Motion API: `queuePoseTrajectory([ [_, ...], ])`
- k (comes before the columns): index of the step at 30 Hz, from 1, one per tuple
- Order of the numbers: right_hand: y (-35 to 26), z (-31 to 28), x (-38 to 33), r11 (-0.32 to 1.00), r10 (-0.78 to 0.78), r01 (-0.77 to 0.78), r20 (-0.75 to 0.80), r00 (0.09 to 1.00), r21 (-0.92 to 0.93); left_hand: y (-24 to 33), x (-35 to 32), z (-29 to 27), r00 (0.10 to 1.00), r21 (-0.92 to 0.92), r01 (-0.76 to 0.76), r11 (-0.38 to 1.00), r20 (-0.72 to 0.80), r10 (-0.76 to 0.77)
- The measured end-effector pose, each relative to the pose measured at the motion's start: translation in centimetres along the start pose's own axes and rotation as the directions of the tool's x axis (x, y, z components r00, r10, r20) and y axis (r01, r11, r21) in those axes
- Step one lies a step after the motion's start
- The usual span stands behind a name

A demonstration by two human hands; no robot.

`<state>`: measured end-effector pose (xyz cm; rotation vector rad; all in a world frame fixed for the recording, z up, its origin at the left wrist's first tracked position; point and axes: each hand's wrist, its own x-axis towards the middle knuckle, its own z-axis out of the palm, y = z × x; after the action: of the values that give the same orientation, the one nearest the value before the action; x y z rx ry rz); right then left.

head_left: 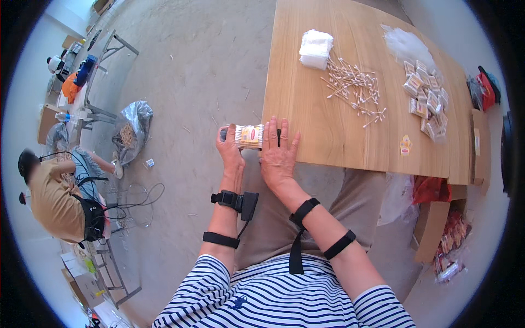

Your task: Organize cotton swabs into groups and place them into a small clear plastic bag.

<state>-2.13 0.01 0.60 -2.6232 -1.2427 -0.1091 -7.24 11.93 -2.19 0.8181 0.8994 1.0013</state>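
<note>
My left hand grips a clear-wrapped pack of cotton swabs just off the left edge of the wooden table. The pack lies sideways, with a printed label inside and swab tips along its sides. My right hand is flat at the table's near left corner, fingers stretched and spread, beside the pack's right end. Whether it presses on that end, I cannot tell. Farther up the table lie a heap of loose cotton swabs and a stack of clear plastic bags.
Several filled swab packs are piled at the right, below crumpled clear plastic. A paper label lies near the front edge. Open cardboard boxes stand lower right. On the left, another person sits near a grey plastic sack.
</note>
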Motion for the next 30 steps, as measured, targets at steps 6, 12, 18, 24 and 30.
queuePoseTrajectory([
  [6, 3.1, -2.5, 0.1, 0.984, -0.131, 0.118, 0.094, 0.987, 0.135, 0.0, 0.9, -1.1, 0.998, 0.194, 0.048, 0.98, 0.024, -0.053],
  [12, 15.9, -3.7, 0.1, 0.985, 0.166, -0.157, -0.184, 0.969, 0.064, 4.0, -0.4, -3.6, 0.894, 0.649, -0.296, 0.7, -0.07, 0.443],
  [18, 23.0, -4.3, 1.0, 0.877, 0.474, -0.479, -0.09, 0.876, -0.04, 3.9, -8.6, 3.6, 0.774, 0.68, -0.63, 0.375, 0.511, 0.374],
  [24, 16.0, -3.2, -0.2, 0.963, 0.262, -0.264, 0.034, 0.964, 0.054, -1.8, -11.5, 9.2, 0.564, 0.51, -0.805, 0.305, 0.816, 0.126],
  [30, 18.3, -3.9, -1.1, 0.903, 0.177, -0.116, -0.113, 0.978, 0.415, -3.6, -10.7, 10.6, 0.438, 0.43, -0.897, 0.106, 0.896, 0.072],
])
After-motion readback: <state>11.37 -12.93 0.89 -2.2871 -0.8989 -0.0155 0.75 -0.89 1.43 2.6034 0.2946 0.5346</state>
